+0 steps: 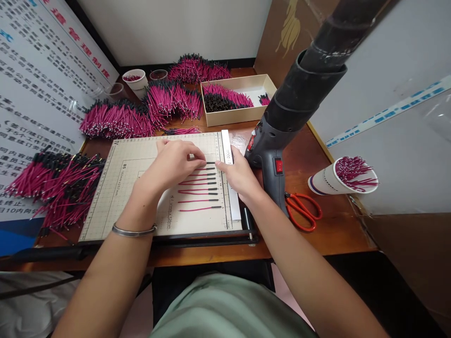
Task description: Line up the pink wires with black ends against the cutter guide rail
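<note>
Wooden bench (327, 225) carries a gridded cutting board (141, 188) where pink wires (199, 192) lie in a row. Left hand (172, 162) lies flat on the top wires; right hand (237, 176), fingers loosely curled, steadies the ruler strip (228, 155). Aligning step; next calls for squaring the ends. Heat gun (275, 145) and scissors (303, 211) sit beside.

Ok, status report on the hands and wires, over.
Left hand and right hand both on top wire. Wire row on board. Heat gun close right.

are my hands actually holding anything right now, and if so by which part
Neither grips anything. The left hand presses fingertips on the top pink wire near its black end; the right hand touches the same end.
</note>
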Tool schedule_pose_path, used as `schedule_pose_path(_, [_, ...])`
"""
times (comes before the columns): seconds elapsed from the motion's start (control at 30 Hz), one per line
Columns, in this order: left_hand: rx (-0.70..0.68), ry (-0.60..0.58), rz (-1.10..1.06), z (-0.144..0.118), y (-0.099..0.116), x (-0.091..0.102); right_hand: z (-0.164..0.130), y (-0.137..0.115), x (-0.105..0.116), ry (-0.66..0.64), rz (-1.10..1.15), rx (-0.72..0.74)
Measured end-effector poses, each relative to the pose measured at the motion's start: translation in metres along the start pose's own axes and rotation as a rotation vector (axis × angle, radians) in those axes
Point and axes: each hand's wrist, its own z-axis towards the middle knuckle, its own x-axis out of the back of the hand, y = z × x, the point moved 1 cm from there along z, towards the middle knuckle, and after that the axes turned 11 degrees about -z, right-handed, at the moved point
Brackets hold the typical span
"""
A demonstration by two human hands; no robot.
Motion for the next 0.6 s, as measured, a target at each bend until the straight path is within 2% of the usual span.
schedule_pose_path(0.3, [-0.062, -0.015, 0.025, 0.0015, -0.0025, -0.0022, 0.0002, 0.0, 0.0013, 0.014, -0.021, 0.013])
schedule_pose_path(0.6, [0.028, 0.015, 0.051, -0.0024, 0.003, -0.0023, -0.0017, -0.0011, 0.0014, 0.025, -0.021, 0.005])
